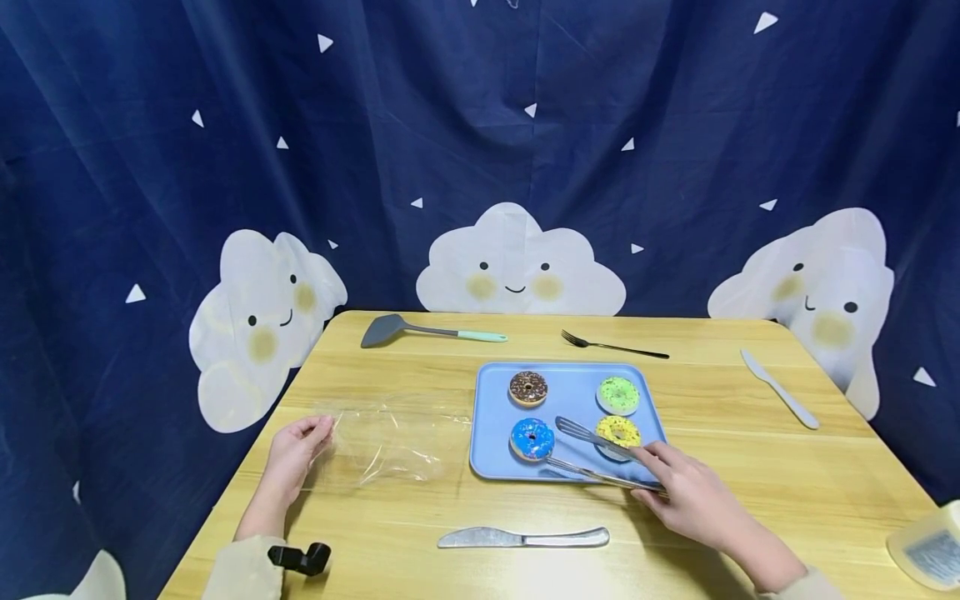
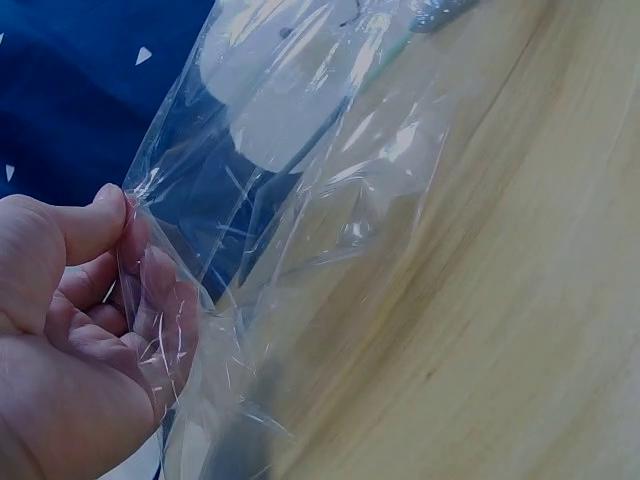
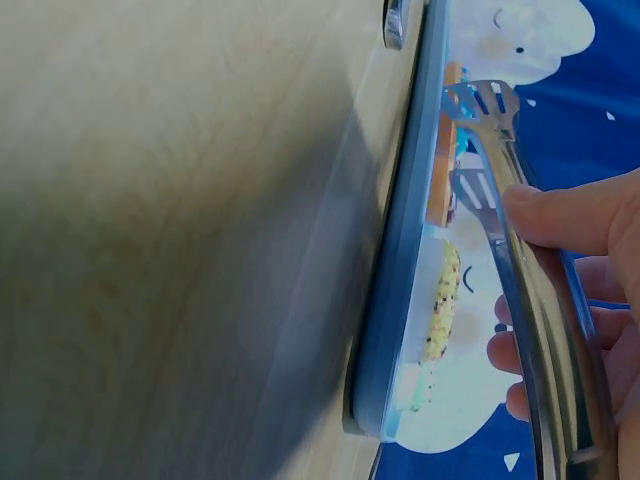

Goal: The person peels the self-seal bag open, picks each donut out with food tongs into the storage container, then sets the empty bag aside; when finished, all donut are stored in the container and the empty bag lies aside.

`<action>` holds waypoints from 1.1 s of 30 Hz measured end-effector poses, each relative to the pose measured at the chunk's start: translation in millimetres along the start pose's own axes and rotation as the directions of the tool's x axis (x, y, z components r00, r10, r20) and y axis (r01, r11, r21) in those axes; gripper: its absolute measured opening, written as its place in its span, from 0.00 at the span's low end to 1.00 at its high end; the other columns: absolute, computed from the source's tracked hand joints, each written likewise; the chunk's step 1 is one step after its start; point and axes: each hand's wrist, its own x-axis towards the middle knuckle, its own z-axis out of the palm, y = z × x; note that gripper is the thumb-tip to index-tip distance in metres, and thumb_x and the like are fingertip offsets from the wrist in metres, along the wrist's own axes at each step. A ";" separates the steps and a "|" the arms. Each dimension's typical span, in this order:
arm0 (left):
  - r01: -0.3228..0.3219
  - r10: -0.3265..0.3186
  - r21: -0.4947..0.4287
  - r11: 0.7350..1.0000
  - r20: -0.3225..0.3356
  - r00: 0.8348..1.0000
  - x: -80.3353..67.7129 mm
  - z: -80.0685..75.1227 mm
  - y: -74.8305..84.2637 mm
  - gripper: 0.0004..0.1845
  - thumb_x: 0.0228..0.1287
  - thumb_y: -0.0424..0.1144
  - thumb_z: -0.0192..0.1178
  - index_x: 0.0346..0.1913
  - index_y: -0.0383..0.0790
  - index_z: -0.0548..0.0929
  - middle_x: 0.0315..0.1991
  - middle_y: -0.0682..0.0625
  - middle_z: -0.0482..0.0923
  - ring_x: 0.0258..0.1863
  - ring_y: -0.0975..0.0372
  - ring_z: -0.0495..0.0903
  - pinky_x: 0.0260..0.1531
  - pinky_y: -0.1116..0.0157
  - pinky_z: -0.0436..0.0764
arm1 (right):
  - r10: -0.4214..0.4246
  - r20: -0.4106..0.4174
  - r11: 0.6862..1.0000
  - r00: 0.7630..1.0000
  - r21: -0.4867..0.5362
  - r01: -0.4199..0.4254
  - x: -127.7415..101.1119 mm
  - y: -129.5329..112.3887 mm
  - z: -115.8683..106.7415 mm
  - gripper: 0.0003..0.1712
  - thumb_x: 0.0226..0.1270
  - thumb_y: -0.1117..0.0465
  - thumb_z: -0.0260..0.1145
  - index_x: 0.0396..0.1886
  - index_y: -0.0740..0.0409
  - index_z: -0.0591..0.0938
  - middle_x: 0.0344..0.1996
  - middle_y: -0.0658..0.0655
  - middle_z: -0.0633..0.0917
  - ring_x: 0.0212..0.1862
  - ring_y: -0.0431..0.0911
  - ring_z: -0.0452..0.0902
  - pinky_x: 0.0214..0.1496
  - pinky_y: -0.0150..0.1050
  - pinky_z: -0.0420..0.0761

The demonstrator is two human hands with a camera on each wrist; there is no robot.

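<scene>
Two hands at work — right hand grips metal tongs over the blue tray, beside the blue doughnut; left hand pinches the clear bag at its mouth. Bag: light, limp, probably slippery — best held at the edge.

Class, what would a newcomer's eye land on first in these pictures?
Four bright doughnuts sit on the blue tray at the table's middle; the right hand holds metal tongs open beside the blue doughnut. At the table's left edge, the left hand pinches a clear plastic bag.
</scene>
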 end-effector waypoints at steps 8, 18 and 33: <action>-0.107 0.125 0.282 0.954 -0.048 0.991 -1.8 8.8 2.5 0.22 0.65 0.46 0.57 0.45 0.26 0.75 0.32 0.54 0.74 0.33 0.69 0.71 0.34 0.74 0.76 | 0.038 -0.072 0.999 0.997 0.024 -0.037 -5.1 12.4 -10.7 0.34 0.38 0.59 0.77 0.50 0.63 0.79 0.37 0.53 0.79 0.30 0.40 0.73 0.27 0.39 0.77; -0.206 0.261 0.553 0.807 -0.021 0.965 -6.1 19.2 4.9 0.14 0.67 0.40 0.56 0.39 0.29 0.78 0.32 0.43 0.75 0.32 0.59 0.70 0.30 0.70 0.72 | 0.137 -0.130 0.991 0.982 0.019 -0.135 -22.5 37.6 -24.8 0.32 0.41 0.58 0.76 0.49 0.65 0.78 0.36 0.55 0.78 0.27 0.43 0.73 0.21 0.39 0.73; -0.330 0.357 0.681 0.654 0.107 0.928 -7.7 24.9 -8.3 0.08 0.64 0.33 0.56 0.39 0.28 0.77 0.40 0.37 0.75 0.44 0.46 0.72 0.47 0.49 0.70 | 0.363 -0.085 0.931 0.928 0.003 -0.364 -45.6 60.8 -42.9 0.31 0.45 0.59 0.75 0.50 0.64 0.76 0.39 0.58 0.77 0.31 0.53 0.75 0.24 0.54 0.74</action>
